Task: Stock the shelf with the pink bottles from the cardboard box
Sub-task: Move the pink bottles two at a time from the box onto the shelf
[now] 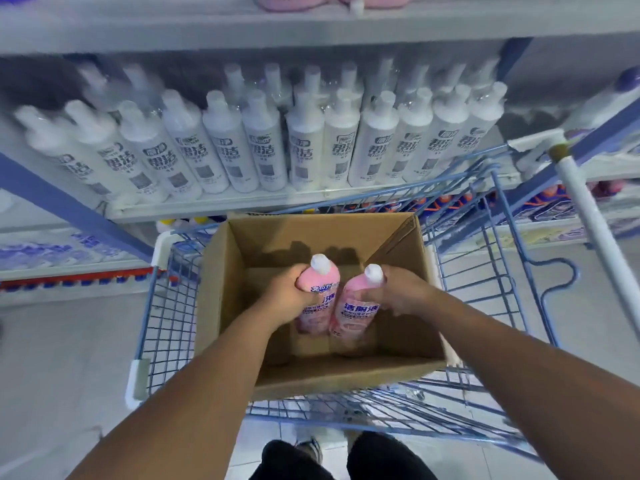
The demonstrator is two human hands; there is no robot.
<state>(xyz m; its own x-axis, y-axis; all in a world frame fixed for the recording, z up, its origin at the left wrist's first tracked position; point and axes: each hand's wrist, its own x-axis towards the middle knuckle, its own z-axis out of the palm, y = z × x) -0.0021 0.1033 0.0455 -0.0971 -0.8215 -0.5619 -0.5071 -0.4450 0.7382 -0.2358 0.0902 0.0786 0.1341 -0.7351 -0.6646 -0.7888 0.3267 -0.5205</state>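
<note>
An open cardboard box (225, 292) sits in a blue wire shopping cart (485, 299). Inside the box my left hand (289, 297) grips one pink bottle (320, 306) with a white cap. My right hand (398, 291) grips a second pink bottle (355, 313) beside the first. Both bottles stand nearly upright and lean slightly toward each other. The box floor around them looks bare. Straight ahead is the shelf (242, 206), its rows filled with white bottles (263, 147).
The cart stands close against the shelf front. A white pole (595, 233) slants across the right side. Lower shelves with purple and orange packs (540, 206) lie behind the cart. My feet (311, 448) are on the tiled floor below.
</note>
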